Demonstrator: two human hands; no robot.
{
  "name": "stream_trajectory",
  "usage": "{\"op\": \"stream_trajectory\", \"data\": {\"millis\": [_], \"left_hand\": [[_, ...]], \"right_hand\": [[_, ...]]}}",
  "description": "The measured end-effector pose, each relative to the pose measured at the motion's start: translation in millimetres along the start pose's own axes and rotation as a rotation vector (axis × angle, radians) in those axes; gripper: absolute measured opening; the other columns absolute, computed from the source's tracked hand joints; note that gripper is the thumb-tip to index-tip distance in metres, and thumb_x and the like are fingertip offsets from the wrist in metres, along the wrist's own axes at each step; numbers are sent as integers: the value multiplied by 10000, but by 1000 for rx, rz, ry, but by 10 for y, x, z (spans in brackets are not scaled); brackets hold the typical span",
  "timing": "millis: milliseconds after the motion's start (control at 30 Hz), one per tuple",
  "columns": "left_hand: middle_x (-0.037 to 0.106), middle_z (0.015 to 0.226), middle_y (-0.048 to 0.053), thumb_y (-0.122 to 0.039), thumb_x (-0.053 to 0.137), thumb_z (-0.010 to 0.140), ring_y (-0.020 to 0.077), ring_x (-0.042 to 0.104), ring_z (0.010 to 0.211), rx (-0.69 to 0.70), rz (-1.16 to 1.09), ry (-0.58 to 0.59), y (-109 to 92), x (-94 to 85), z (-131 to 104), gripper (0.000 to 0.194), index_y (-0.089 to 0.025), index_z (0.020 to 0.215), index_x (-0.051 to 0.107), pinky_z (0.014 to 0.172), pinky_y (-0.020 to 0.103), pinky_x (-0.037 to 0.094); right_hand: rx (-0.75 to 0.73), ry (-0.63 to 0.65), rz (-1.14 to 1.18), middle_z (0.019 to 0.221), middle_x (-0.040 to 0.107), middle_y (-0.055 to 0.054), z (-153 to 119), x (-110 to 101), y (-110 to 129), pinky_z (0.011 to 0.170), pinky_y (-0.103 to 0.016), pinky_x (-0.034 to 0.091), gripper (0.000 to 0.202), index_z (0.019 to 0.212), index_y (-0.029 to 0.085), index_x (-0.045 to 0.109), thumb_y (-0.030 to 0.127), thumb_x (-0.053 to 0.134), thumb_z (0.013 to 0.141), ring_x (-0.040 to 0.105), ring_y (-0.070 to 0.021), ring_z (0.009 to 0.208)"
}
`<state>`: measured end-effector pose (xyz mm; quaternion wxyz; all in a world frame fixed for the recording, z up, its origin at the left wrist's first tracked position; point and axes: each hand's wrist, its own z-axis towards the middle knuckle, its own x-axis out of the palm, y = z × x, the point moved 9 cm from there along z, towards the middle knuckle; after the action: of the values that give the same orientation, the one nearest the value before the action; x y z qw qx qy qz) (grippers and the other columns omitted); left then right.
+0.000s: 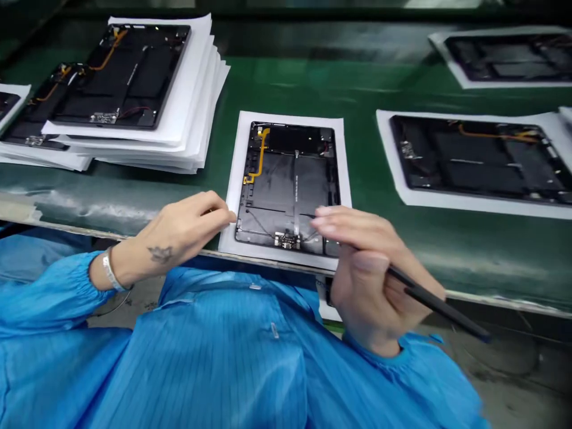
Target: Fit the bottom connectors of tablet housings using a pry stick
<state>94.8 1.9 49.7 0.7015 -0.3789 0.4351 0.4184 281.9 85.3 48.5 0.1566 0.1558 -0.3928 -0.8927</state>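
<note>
An open tablet housing (277, 185) with an orange flex cable (261, 155) and a small circuit board (287, 240) lies on white paper (235, 149) before me. My left hand (187, 223) rests at its lower left edge, thumb and index fingertips together; whether anything small is between them cannot be seen. My right hand (375, 262) is closed around a black pen-like tool (440, 307), over the housing's lower right corner. The tool's thin tip points left above the housing; whether it touches is unclear.
At the left, a housing (129, 77) tops a tall stack of paper sheets (196, 113), beside another housing (40, 113). More housings on paper lie at the right (478, 158) and far right (513, 56). The green bench's front edge (504, 302) runs below my hands.
</note>
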Motion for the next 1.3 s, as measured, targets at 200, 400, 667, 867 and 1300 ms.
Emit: {"op": "stream_trajectory", "data": {"millis": [200, 400, 667, 867, 1300], "left_hand": [[555, 968, 50, -221, 452, 1022, 152, 561, 786, 37, -130, 154, 173, 398, 377, 142, -173, 1010, 585, 672, 258, 439], [555, 968, 73, -87, 413, 976, 199, 533, 849, 153, -172, 369, 65, 436, 503, 119, -178, 940, 482, 742, 300, 420], [582, 905, 30, -97, 419, 1005, 159, 558, 801, 3, -217, 133, 8, 266, 234, 126, -192, 1004, 501, 720, 269, 444], [599, 978, 49, -140, 420, 1030, 164, 564, 884, -5, -164, 86, 75, 288, 190, 128, -178, 1057, 539, 777, 273, 467], [555, 963, 75, -70, 366, 1007, 202, 468, 848, 169, -68, 305, -89, 328, 450, 158, -158, 971, 491, 797, 332, 426]], "right_hand": [[172, -91, 55, 711, 596, -5, 107, 205, -200, 709, -393, 568, 249, 1096, 272, 696, 339, 464, 1035, 603, -165, 647], [256, 46, -24, 764, 633, -2, 76, 374, -351, 649, -306, 512, 255, 1065, 246, 696, 323, 454, 1042, 613, -139, 688], [-12, 352, -357, 893, 719, -42, 46, 728, -221, 735, -368, 501, 138, 989, 215, 660, 130, 554, 963, 632, -194, 808], [-27, 129, -330, 878, 727, -28, 60, 484, -101, 703, -371, 499, 159, 982, 242, 668, 109, 598, 931, 644, -184, 778], [66, 153, -271, 918, 735, -25, 73, 473, -236, 738, -371, 502, 136, 988, 243, 677, 139, 602, 943, 641, -185, 818]]}}
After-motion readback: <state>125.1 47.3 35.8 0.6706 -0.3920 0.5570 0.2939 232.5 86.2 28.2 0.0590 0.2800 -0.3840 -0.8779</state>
